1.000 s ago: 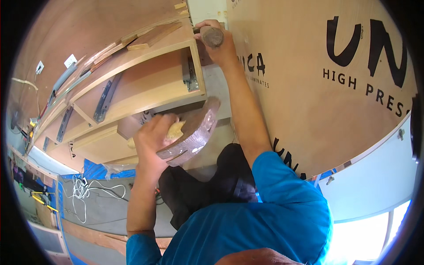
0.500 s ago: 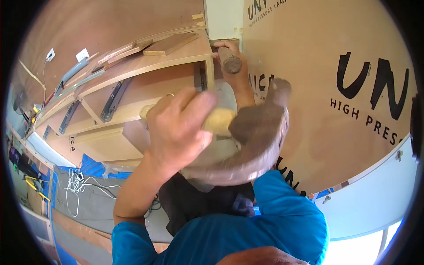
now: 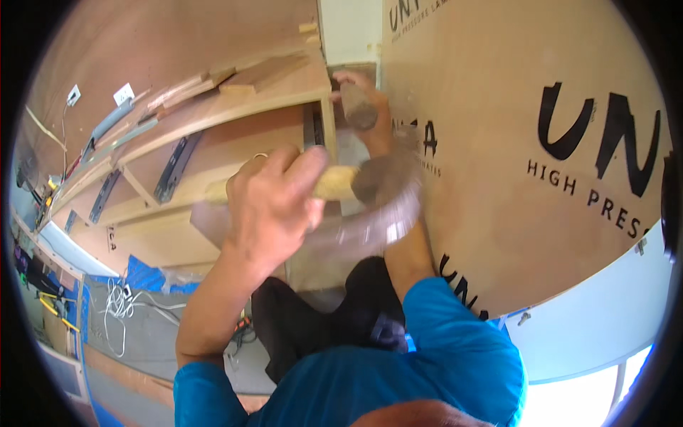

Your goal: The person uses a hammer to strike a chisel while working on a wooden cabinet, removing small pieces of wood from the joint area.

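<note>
My left hand is closed around the pale wooden handle of a hammer, whose metal head is smeared by motion over the middle of the view. Farther off, at the gap between the cabinet and the tall panel, my right hand grips an upright tool with a round, worn handle, its end facing up at me. The tool's far end is hidden. The hammer head is below that handle in the picture; whether they touch I cannot tell.
A wooden cabinet with metal drawer runners and loose boards on top stands left. A large printed panel fills the right. White cables, blue sheeting and yellow-handled tools lie lower left. My dark-trousered legs are below.
My left hand has swung the hammer up and right from lower down, its head now blurred. My right hand keeps its grip, appearing slightly lower in the picture, as the whole view has shifted.
</note>
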Available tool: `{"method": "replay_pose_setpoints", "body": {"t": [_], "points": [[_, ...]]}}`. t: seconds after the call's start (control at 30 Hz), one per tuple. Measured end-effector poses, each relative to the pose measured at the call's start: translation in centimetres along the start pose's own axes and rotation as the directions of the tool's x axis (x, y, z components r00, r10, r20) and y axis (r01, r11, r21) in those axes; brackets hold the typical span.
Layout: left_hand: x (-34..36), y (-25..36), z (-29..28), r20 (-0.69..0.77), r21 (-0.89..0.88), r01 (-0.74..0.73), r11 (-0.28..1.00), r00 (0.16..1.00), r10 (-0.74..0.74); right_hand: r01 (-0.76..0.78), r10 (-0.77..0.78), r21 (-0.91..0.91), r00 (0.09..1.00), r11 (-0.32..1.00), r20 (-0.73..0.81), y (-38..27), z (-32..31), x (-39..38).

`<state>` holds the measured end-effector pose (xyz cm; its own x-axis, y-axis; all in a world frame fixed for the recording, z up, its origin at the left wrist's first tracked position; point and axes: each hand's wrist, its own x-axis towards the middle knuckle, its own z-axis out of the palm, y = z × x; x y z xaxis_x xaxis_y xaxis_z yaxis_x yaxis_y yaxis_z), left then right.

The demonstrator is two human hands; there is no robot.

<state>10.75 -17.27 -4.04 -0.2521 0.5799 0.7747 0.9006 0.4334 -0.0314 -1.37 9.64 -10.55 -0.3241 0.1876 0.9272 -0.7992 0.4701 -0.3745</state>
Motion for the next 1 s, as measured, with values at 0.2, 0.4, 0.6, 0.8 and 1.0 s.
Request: {"method": "replay_pose_setpoints", "body": {"t": [0.2,0.4,0.6,0.8,1.0], "points": [[-0.8,-1.3,1.5,-0.029,0.094,0.081,0.992,0.997,-0.078,-0.079,0.078,0.001,0.995,0.997,0.058,-1.7,-0.1,0.9],[-1.1,-2.6,3.2,-0.221,-0.007,-0.091,0.996,0.971,0.087,-0.033,0.032,0.064,0.999,0.997,0.005,0.8,0.8,0.3],[-1.2,-0.5,1.7,-0.096,-0.11,-0.107,0.988,0.991,0.097,0.015,-0.015,0.013,1.0,1.0,0.007,0.1,0.3,-0.6],[-0.7,-0.5,1.7,0.067,0.013,0.007,1.0,0.998,-0.008,-0.015,0.011,0.058,0.997,0.998,0.074,-0.3,-0.2,1.2],[-4.9,1.7,0.9,0.009,-0.181,-0.132,0.975,0.991,0.136,0.04,-0.038,-0.053,0.998,0.998,0.048,-1.7,-2.5,-0.5]]}}
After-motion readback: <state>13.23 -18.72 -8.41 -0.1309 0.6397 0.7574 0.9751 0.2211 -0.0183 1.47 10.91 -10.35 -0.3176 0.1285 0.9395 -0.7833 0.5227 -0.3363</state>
